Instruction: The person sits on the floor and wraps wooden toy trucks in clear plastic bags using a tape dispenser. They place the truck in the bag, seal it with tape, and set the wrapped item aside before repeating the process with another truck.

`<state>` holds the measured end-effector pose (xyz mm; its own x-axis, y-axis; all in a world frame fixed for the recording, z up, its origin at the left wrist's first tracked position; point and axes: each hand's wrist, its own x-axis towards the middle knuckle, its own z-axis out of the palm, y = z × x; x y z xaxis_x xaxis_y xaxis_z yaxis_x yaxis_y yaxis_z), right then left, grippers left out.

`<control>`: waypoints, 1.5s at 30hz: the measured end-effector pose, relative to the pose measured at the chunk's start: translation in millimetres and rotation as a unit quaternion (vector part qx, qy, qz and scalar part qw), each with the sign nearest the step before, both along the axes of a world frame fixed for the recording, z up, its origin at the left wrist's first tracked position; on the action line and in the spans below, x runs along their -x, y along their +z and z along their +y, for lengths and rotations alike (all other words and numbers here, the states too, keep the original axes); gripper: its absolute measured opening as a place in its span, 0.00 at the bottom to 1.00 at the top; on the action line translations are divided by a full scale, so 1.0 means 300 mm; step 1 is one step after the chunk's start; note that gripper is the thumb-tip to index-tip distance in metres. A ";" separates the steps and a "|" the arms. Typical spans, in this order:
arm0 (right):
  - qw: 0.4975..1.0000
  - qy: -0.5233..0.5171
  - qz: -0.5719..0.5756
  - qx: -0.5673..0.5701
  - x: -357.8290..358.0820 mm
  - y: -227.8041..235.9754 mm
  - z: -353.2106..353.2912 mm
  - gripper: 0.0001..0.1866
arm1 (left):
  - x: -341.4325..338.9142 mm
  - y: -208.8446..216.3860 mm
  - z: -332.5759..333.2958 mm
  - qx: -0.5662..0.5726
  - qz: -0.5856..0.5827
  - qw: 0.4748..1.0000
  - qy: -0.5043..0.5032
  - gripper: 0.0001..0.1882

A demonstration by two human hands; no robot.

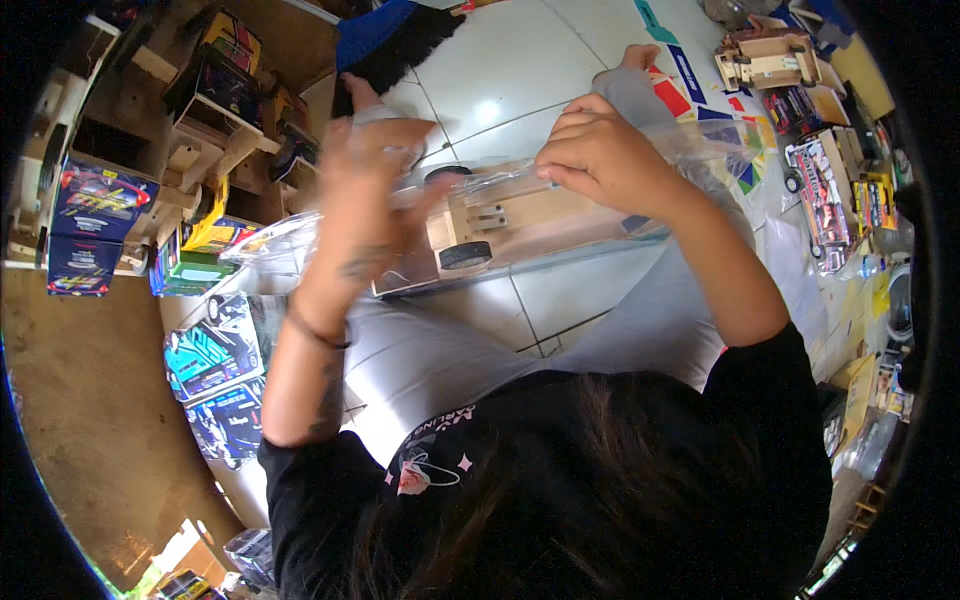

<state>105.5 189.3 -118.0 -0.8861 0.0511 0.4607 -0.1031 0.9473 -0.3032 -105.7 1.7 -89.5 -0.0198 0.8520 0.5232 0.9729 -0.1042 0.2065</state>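
Observation:
Across my lap lies a wooden toy truck on its side, its pale underside facing me and two black wheels showing. Clear plastic wrap covers it and reaches past both ends. My right hand is closed on the upper edge of the wrap, fingertips pressed together above the truck's middle. Over the truck's left end, my left hand is smeared by motion. Its fingers cannot be made out, nor whether they hold anything.
Several wooden toy trucks with coloured panels are stacked at the left. More toy trucks lie at the right. Printed dark and turquoise panels rest by my left knee. Coloured cut scraps and a blue-black broom are on the tiles ahead.

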 end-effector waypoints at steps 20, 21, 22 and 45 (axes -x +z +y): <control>0.946 -0.144 0.145 -0.252 -0.007 -0.019 -0.106 0.11 | -0.014 -0.090 0.329 0.420 -0.488 0.755 -0.127 0.14; 0.963 -0.146 0.102 -0.201 -0.008 -0.025 -0.101 0.10 | -0.025 -0.082 0.318 0.433 -0.436 0.780 -0.120 0.14; 0.971 -0.132 0.078 -0.185 -0.007 -0.030 -0.093 0.09 | -0.040 -0.069 0.309 0.431 -0.387 0.808 -0.110 0.14; 0.895 -0.413 0.046 -0.166 -0.626 0.167 0.265 0.10 | -0.105 -0.097 0.188 0.078 -0.062 0.985 -0.139 0.04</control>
<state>293.1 268.7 -67.9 -0.5677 0.5178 0.6400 0.6628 0.7486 -0.0177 -74.1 58.3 -118.8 0.1703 0.9034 0.3935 0.8774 -0.3207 0.3567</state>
